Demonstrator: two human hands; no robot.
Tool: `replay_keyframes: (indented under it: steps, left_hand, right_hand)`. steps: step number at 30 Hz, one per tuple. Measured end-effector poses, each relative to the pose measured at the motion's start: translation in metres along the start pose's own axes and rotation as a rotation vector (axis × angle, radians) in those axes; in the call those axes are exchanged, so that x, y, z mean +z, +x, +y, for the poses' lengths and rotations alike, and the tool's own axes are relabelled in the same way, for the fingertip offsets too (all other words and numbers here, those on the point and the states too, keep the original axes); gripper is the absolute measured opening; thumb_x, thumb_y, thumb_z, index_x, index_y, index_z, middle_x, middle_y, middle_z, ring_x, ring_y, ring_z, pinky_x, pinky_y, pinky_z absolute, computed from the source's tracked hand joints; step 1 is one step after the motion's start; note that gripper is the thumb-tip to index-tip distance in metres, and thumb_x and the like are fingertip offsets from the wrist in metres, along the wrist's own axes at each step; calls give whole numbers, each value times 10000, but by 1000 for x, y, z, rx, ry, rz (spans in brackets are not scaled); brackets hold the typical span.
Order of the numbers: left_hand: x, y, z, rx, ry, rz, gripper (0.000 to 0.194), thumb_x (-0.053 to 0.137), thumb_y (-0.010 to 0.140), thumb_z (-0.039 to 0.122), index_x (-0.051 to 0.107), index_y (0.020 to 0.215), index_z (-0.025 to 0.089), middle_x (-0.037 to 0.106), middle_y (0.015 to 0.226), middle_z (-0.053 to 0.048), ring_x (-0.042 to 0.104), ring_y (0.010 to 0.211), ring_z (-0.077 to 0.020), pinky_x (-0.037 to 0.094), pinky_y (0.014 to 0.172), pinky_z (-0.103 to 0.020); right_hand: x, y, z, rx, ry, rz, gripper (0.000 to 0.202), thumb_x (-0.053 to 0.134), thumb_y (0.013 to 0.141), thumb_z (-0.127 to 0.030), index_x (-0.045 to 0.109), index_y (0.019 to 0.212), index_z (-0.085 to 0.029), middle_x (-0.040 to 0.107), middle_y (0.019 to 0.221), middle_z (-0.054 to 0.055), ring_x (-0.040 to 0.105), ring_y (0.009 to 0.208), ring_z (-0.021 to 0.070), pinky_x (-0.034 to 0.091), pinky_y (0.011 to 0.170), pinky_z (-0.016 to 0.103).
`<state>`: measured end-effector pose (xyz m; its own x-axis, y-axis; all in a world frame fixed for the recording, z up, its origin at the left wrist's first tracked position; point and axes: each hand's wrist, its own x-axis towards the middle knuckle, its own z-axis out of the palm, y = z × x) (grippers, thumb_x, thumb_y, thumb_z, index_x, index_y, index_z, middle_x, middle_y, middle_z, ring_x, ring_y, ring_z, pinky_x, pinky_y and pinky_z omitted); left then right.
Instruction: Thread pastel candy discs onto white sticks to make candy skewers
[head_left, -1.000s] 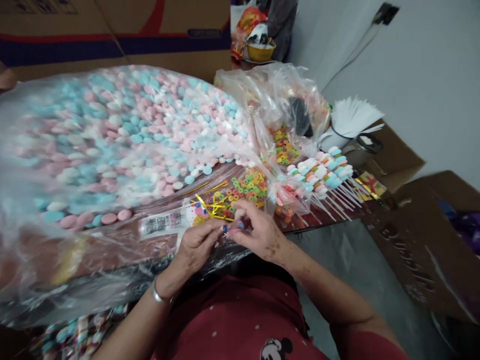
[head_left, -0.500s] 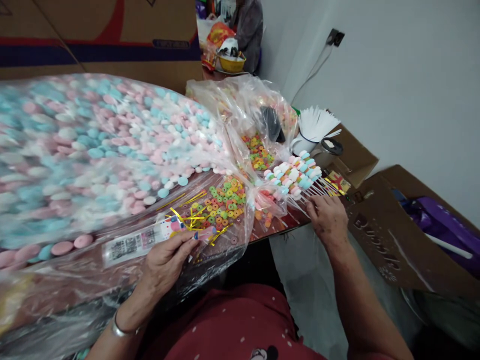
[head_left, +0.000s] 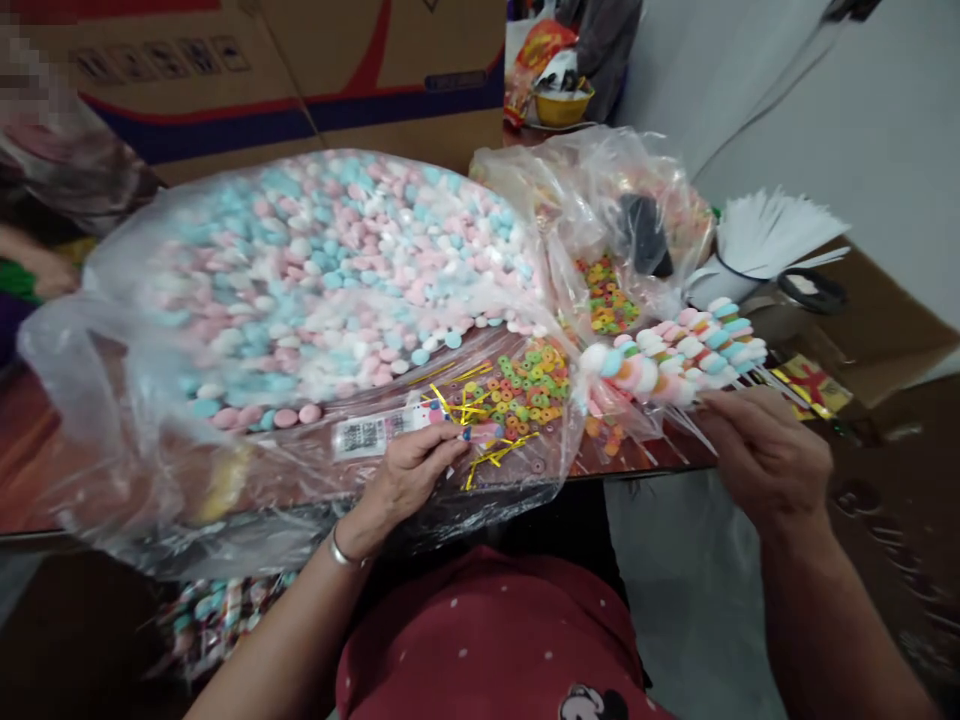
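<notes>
My left hand (head_left: 420, 465) is closed in a pinch on a small clear plastic bag printed with coloured dots (head_left: 489, 432). Beneath and behind it lies another printed bag (head_left: 371, 432) with a barcode label. My right hand (head_left: 772, 450) has thumb and fingers pinched at the stick ends of the marshmallow skewers (head_left: 694, 345), seemingly gripping a stick. These skewers, in pink, white and blue, lie in a pile on the table's right end. Gold twist ties (head_left: 469, 405) and fruit-coloured gummy rings (head_left: 529, 385) lie between my hands.
A large clear bag of marshmallows (head_left: 322, 270) covers the table's left. Behind the skewers are a bag of gummy rings (head_left: 607, 300) and a cup of white sticks (head_left: 772, 235). A cardboard box (head_left: 405, 120) stands at the back. Another person's hand (head_left: 52, 275) shows at far left.
The view has swung left, so everything sits further right. Both hands keep their pinch; my right hand stays beside the skewers' sticks. The other person's hand has come into view.
</notes>
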<state>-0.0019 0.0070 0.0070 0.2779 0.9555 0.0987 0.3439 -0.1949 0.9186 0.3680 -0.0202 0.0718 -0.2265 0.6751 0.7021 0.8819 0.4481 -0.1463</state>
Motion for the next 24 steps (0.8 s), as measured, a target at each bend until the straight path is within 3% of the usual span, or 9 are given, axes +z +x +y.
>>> replay_keyframes:
  steps: [3,7,14,19,24]
  left_hand:
    - [-3,1,5,26,-9,-2,209,617,882,336,747,866,172,713,738,-26,602,654,-130,474,637,-220]
    - [-6,1,12,-14,-71,-2,203,638,851,349,733,834,171,681,679,-9,572,614,-121,448,585,-209]
    - [-9,0,14,-170,-309,-138,231,654,833,371,700,784,150,678,688,-24,538,597,-107,415,569,-211]
    - [-5,0,7,-240,-447,-167,242,670,824,389,674,795,149,657,675,-10,490,567,-89,383,557,-210]
    - [-11,4,17,-262,-321,-248,298,640,837,417,659,729,140,618,653,-10,471,568,-92,354,530,-207]
  right_hand:
    - [7,20,-27,-157,143,-109,227,589,892,-110,647,1082,-220,668,848,43,592,738,176,478,696,328]
    - [20,35,-43,-300,150,-126,275,589,880,-91,636,1123,-213,662,813,38,584,740,184,466,701,347]
    - [27,42,-43,-356,116,-164,277,559,907,-130,627,1151,-243,663,801,25,573,743,188,439,693,350]
    - [25,44,-43,-390,65,-182,255,567,908,-126,612,1133,-237,670,800,24,543,732,188,403,673,354]
    - [23,46,-35,-436,10,-227,233,572,910,-141,623,1089,-281,683,804,8,540,754,193,364,681,362]
